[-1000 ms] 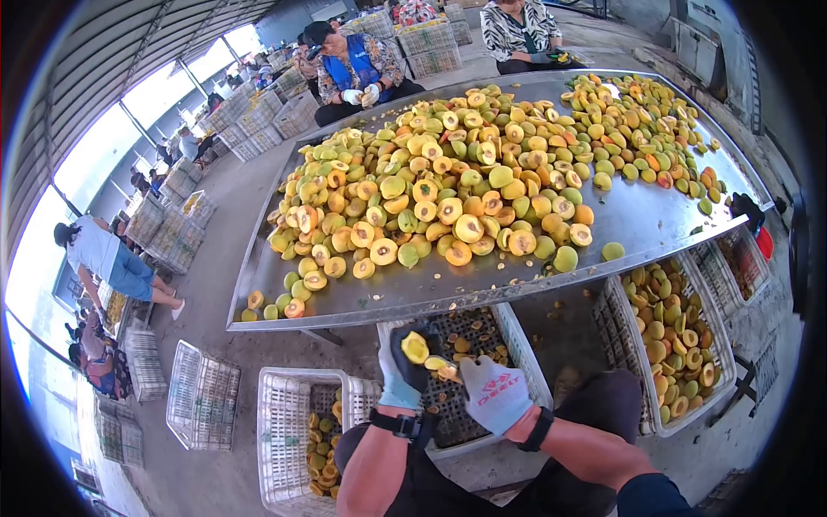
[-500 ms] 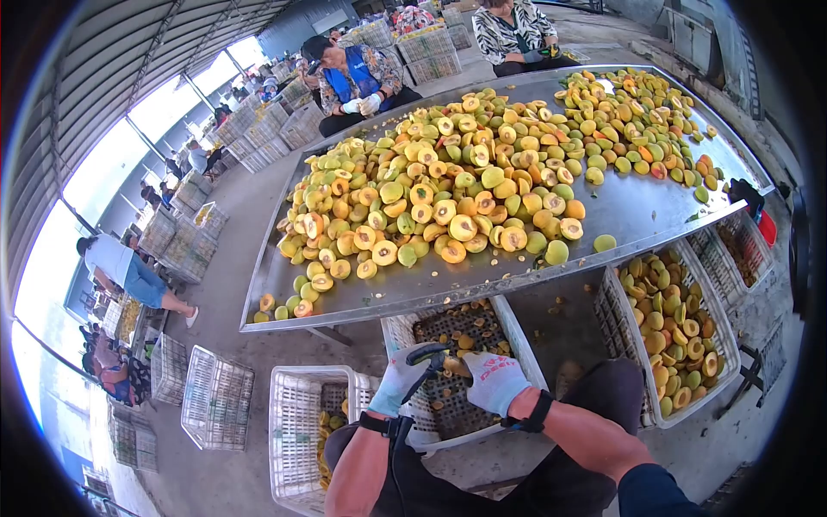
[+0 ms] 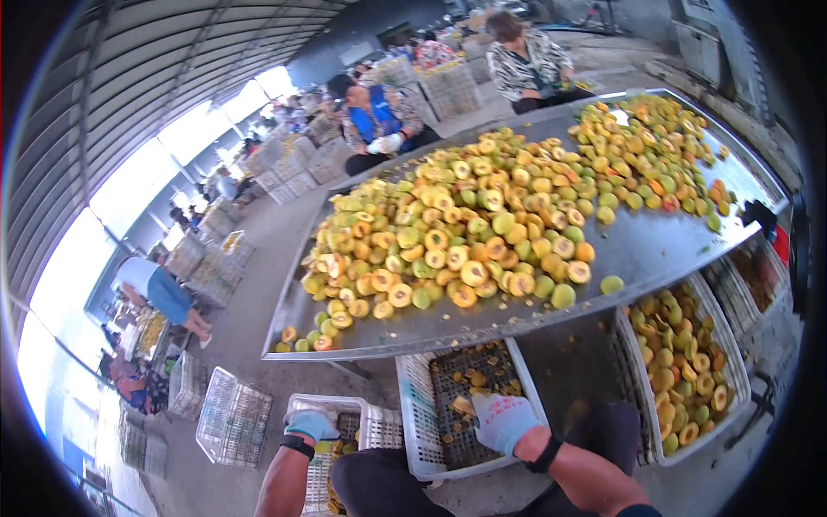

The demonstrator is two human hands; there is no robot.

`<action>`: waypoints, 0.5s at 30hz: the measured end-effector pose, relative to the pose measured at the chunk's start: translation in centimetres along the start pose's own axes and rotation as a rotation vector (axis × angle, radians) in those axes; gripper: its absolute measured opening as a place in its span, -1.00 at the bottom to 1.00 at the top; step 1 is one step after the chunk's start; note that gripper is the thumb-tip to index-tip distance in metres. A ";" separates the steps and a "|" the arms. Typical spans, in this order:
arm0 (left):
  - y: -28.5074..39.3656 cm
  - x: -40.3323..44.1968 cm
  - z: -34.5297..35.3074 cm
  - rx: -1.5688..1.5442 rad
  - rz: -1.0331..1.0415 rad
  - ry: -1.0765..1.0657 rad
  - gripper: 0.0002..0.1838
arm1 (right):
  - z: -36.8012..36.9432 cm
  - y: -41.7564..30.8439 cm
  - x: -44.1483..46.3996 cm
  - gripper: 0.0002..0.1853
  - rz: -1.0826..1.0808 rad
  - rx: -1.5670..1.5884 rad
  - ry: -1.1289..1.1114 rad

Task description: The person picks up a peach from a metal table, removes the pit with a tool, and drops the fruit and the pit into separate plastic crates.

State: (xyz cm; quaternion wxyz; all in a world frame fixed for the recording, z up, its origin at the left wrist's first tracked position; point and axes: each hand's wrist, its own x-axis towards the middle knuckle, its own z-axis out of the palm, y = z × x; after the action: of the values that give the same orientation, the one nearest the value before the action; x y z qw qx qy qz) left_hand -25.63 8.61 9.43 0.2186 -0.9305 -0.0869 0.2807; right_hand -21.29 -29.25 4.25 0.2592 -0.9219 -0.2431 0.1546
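Note:
My left hand [image 3: 313, 424], in a pale glove, is over the near rim area of the left white basket [image 3: 379, 428]. Its fingers are blurred and mostly hidden, with yellow-green fruit just below. My right hand [image 3: 502, 422], also gloved, is above the middle white crate [image 3: 417, 422]. Its fingers are drawn together, and a tan-yellow piece [image 3: 463, 405] shows at the fingertips; whether it is gripped or lies behind is unclear. Fruit scraps lie on the crate's dark bottom. Ahead, halved yellow-green stone fruits [image 3: 457, 233] are heaped on the metal table [image 3: 396, 340].
A crate full of fruit halves [image 3: 680, 362] stands right of my knees. Another white crate [image 3: 234, 418] is on the floor at left. Two people sit across the table, one in a blue vest [image 3: 376, 116]. The table's metal edge runs just beyond my hands.
My hands, close together over the middle crate before, have separated. My left hand has moved left to the left basket; my right stays over the crate. The camera view has tilted and shifted.

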 end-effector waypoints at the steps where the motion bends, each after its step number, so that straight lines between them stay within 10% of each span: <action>1: 0.4 0.6 -1.4 -0.087 -0.010 0.090 -0.51 | -0.7 -0.4 -0.4 -0.78 0.002 -0.021 0.014; 3: 1.9 4.8 -1.9 -0.201 0.035 0.476 -0.52 | -0.8 -0.8 -0.3 -0.75 -0.028 -0.042 -0.021; 5: 7.3 8.3 -7.8 -0.352 0.010 0.413 -0.51 | -0.2 -0.3 0.1 -0.68 -0.048 -0.058 -0.011; 6: 9.1 12.8 -6.2 -0.361 0.313 0.714 -0.48 | 0.4 0.4 0.3 -0.68 -0.054 0.013 0.038; 8: 15.2 13.3 -13.9 -0.597 0.115 0.326 -0.40 | -1.8 -0.2 -0.3 -0.65 -0.006 -0.030 0.078; 15: 25.1 26.5 -14.2 -0.896 -0.014 0.226 -0.45 | -2.6 3.5 -0.9 -0.56 0.058 -0.053 0.237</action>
State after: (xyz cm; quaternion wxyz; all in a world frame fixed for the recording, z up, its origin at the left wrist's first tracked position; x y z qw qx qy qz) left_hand 5.22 -11.25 -4.22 -0.1951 -0.9574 -0.1817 0.1107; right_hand -19.68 -33.34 4.58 0.2570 -0.9469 -0.1878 0.0454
